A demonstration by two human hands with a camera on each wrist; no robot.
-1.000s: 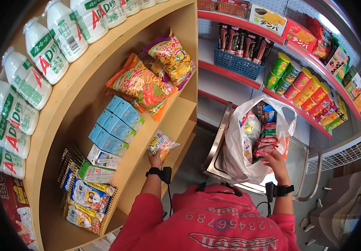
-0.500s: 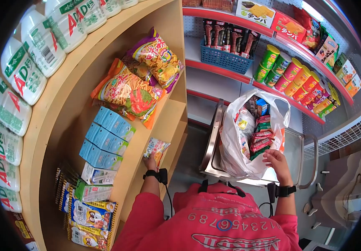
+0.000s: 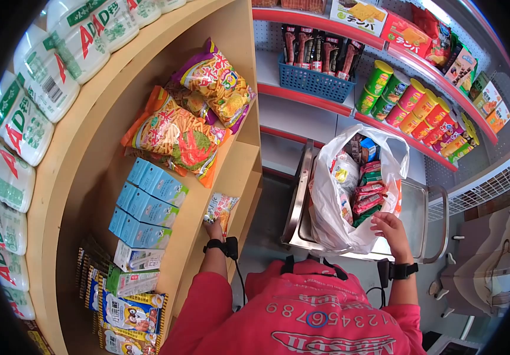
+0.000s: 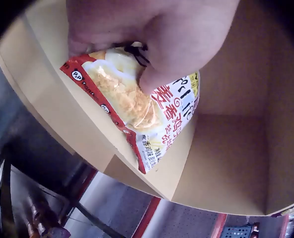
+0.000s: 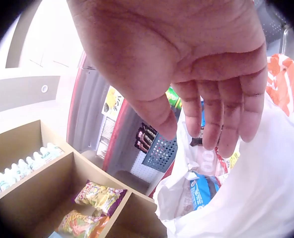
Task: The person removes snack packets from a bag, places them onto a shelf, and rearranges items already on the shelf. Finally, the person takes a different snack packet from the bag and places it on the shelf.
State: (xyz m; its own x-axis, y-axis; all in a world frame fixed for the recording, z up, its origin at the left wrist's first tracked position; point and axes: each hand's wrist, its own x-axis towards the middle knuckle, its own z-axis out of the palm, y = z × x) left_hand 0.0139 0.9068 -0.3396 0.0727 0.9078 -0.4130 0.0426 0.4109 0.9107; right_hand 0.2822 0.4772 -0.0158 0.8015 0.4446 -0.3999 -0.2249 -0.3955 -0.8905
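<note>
A white, red and yellow snack bag [image 3: 223,208] lies at the wooden shelf's lower level; in the left wrist view the bag [image 4: 132,94] has a red edge strip. My left hand [image 3: 213,229] grips its top, thumb pressed on the front, as the left hand [image 4: 157,34] shows close up. My right hand [image 3: 392,232] is at the near right rim of a white plastic bag [image 3: 349,236] full of packets. In the right wrist view the right hand [image 5: 186,64] has relaxed fingers above the plastic bag [image 5: 266,173], holding nothing; whether they touch its rim cannot be told.
The plastic bag stands on a metal cart [image 3: 302,228]. Blue cartons [image 3: 148,201], large snack bags [image 3: 178,136] and white bottles [image 3: 21,118] fill the wooden shelves at left. Behind the cart, red-edged shelves hold a blue basket [image 3: 317,81] and colourful cans [image 3: 411,103].
The head view has shifted, moving the shelves within it. My left hand and the snack bag have gone slightly lower and left in the picture; the right hand has drawn back slightly from the packets.
</note>
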